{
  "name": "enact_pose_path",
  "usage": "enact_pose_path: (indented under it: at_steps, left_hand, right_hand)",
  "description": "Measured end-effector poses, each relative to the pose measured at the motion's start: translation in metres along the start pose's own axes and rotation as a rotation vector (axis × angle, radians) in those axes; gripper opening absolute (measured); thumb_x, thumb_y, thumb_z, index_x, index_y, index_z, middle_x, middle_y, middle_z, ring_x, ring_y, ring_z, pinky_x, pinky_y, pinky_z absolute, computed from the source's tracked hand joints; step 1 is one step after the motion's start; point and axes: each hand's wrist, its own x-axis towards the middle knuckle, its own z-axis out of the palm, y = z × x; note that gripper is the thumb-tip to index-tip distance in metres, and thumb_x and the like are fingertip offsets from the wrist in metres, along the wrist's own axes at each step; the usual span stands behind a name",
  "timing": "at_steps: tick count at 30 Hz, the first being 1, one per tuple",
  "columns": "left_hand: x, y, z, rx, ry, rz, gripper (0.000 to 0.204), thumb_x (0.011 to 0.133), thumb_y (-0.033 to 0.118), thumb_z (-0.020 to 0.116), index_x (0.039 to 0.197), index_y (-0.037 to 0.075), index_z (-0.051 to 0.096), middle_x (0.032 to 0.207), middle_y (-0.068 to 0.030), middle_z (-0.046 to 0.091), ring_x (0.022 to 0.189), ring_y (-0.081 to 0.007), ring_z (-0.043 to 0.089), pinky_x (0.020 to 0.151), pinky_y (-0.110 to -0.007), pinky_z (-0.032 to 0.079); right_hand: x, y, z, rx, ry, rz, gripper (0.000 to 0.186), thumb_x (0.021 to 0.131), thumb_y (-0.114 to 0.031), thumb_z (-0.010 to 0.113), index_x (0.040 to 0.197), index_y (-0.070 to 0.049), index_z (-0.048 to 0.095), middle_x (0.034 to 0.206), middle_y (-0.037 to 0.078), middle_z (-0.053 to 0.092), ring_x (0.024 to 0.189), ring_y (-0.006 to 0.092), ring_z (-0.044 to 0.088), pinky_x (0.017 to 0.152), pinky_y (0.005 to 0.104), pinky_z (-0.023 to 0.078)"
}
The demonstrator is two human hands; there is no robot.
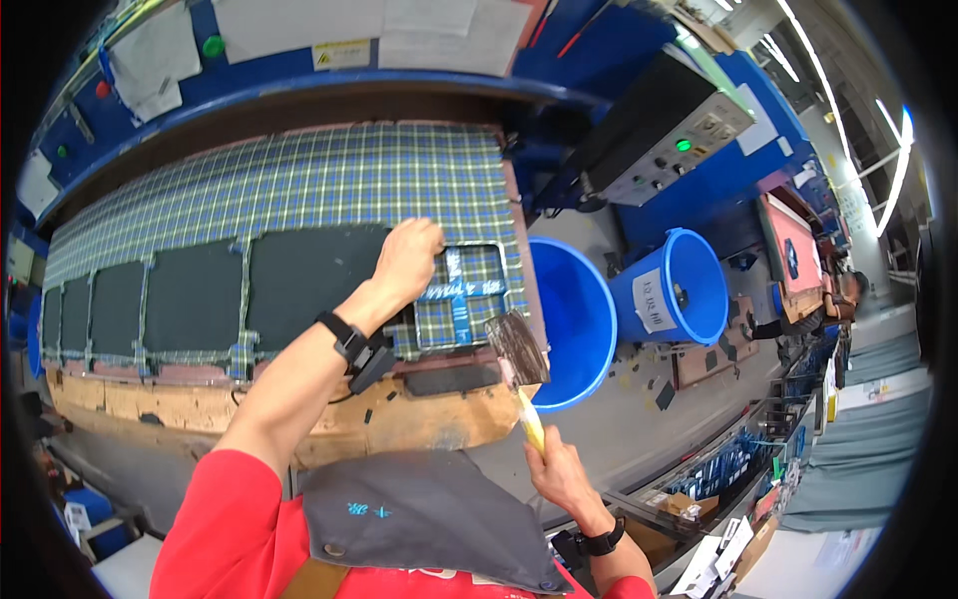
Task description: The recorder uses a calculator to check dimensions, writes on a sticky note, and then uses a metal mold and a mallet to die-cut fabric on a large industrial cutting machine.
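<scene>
Plaid fabric (329,180) in blue, green and white covers the work table, with several rectangular openings showing a black surface (317,270). On its right end lies a rectangular metal cutting die (502,270), with plaid and a blue strip carrying light marks visible inside. My left hand (407,262) is closed at the die's upper left corner, its fingertips partly hidden. Beyond the table's front right corner, my right hand (562,472) grips a yellow-handled tool (519,349) with a broad dark brown head. That head overlaps the die's lower right corner in view; whether they touch, I cannot tell.
Two blue bins, one near (571,319) and one farther (696,287), stand right of the table. Behind them is a machine control box (669,145) with a green light. A dark strip (451,379) lies along the wooden front edge (399,424). Another person (798,317) is far right.
</scene>
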Motion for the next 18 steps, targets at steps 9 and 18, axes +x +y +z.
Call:
enact_pose_path:
  at_steps: [9, 18]
  left_hand:
    - [-0.014, -0.003, -0.003, 0.001, 0.033, 0.029, 0.004, 0.081, 0.0, 0.063, 0.079, 0.004, 0.063, 0.081, -0.0143, 0.061, 0.081, -0.0365, 0.059, 0.075, -0.047, 0.048]
    - [-0.015, -0.016, 0.002, -0.025, 0.072, 0.043, 0.004, 0.074, 0.003, 0.066, 0.077, 0.005, 0.064, 0.08, -0.0148, 0.063, 0.08, -0.0373, 0.062, 0.075, -0.048, 0.049]
  right_hand:
    - [0.047, -0.06, -0.063, 0.604, 0.21, -0.214, 0.026, 0.101, -0.013, 0.059, 0.12, 0.002, 0.049, 0.082, 0.006, 0.067, 0.067, 0.0118, 0.063, 0.06, 0.0318, 0.052]
    - [0.14, -0.121, -0.115, 0.726, 0.258, -0.172, 0.016, 0.103, -0.02, 0.061, 0.103, -0.004, 0.059, 0.067, 0.003, 0.061, 0.051, 0.0098, 0.056, 0.045, 0.0264, 0.046]
